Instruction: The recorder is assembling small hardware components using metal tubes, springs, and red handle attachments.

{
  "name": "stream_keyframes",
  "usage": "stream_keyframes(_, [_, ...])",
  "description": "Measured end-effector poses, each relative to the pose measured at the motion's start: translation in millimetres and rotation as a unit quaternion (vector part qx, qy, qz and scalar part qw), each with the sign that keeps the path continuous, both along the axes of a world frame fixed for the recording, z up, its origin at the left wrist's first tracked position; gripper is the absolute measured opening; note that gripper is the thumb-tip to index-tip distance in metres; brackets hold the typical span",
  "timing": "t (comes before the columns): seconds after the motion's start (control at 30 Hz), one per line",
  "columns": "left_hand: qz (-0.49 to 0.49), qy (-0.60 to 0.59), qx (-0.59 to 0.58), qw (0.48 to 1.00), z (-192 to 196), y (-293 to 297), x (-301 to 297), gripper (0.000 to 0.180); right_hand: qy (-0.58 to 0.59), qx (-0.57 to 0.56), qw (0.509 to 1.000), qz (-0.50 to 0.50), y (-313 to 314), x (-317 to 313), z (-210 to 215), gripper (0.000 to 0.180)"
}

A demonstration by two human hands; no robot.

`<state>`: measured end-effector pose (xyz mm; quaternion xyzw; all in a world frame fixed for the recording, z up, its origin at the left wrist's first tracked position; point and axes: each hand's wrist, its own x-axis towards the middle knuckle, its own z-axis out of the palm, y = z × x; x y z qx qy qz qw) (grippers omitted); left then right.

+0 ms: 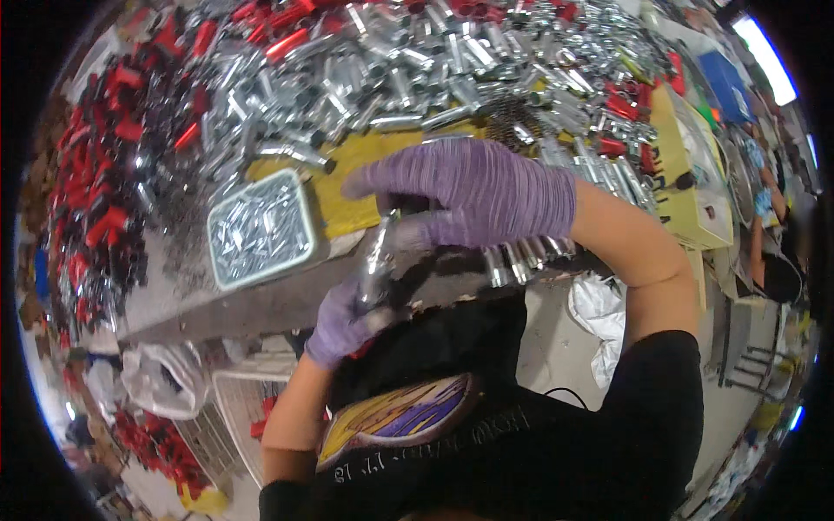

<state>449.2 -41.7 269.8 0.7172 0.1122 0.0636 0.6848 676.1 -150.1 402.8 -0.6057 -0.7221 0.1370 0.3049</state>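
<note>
My left hand (339,323), in a purple glove, is closed around a shiny metal tube-like part (376,265) held upright at the table's front edge. A bit of red shows under that hand; I cannot tell whether it belongs to the part. My right hand (486,191), in a striped purple glove, curves over the part's upper end, thumb against it and fingers bent round from above. Just left of the hands stands a pale tray (310,236) full of small silvery pins. Several short metal tubes (519,260) lie in a row beneath my right wrist.
Loose chrome tubes (400,87) are heaped across the back of the table, with red parts (109,226) piled at left. A yellow box (682,174) stands at right. Below the table are a white crate (228,408) and a white bag (595,321). Another person's gloved hand (763,204) shows far right.
</note>
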Motion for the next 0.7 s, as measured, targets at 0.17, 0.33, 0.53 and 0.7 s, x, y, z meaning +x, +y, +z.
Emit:
stream_keyframes(0.17, [0.043,0.043,-0.056,0.997,2,-4,-3,0.046,-0.398,-0.045,0.892,-0.212,-29,144,-22,0.021])
stream_keyframes(0.33, [0.02,0.051,-0.046,0.997,-5,0,-6,0.045,-0.374,-0.249,0.77,-0.453,-96,290,-69,0.03])
stream_keyframes(0.53, [0.035,0.066,-0.022,0.997,-1,3,-9,0.031,-0.284,-0.31,0.713,-0.562,-77,324,-96,0.031])
stream_keyframes(0.7, [0.024,0.032,-0.024,0.999,-6,0,-7,0.042,-0.264,-0.3,0.752,-0.524,-82,319,-90,0.036])
